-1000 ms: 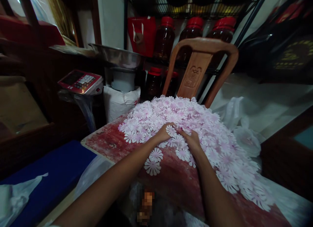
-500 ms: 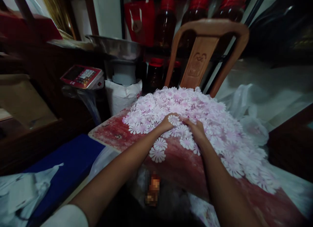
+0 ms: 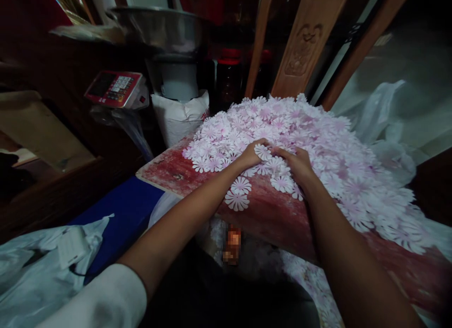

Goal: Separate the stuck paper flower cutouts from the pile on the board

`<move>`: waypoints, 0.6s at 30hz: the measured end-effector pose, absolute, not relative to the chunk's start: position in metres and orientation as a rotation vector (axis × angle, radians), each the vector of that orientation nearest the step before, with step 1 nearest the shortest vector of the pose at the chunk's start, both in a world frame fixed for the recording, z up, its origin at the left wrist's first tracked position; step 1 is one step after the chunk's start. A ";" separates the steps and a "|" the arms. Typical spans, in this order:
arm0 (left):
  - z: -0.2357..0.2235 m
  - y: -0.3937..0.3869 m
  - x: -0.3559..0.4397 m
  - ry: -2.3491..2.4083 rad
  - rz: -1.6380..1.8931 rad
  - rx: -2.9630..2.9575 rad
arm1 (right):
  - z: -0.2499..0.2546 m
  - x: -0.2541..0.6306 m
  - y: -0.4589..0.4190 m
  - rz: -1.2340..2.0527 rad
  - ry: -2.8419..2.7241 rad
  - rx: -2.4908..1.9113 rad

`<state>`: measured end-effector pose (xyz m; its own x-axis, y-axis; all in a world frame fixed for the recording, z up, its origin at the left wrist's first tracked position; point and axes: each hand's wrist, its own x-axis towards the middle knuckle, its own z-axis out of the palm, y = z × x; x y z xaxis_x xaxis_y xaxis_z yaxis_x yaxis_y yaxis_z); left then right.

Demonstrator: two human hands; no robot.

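A heap of white paper-like flower cutouts [image 3: 310,125] with pale purple centres covers much of a worn red board [image 3: 275,210]. At the heap's near edge, my left hand [image 3: 251,154] is closed, holding a flower cutout [image 3: 263,152] by its edge. Facing it from the right is my right hand [image 3: 301,165], its thumb and fingers drawn together beside that flower; what they pinch is hidden. Two loose flower cutouts [image 3: 237,200] overlap on the board below my left wrist. A few more lie between my hands.
A wooden chair back [image 3: 300,45] rises behind the heap. To the left are a red scale display [image 3: 115,88], a white sack [image 3: 180,118] and a metal bowl [image 3: 158,31]. Plastic bags [image 3: 391,153] sit at right. A white box-shaped device [image 3: 72,247] rests on a bag at lower left.
The view has tilted down and shifted slightly left, so the board and heap sit higher in the picture. Both hands keep nearly the same place at the heap's edge.
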<state>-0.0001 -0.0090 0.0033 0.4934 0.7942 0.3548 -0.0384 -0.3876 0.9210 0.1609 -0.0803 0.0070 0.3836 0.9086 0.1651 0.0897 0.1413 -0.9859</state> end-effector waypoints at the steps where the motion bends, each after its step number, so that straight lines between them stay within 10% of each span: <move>1: 0.003 -0.009 0.000 0.631 1.050 1.735 | 0.006 0.161 -0.079 0.770 -1.017 -1.304; 18: 0.000 -0.003 0.002 0.618 1.042 1.862 | 0.009 0.158 -0.080 0.716 -0.988 -1.366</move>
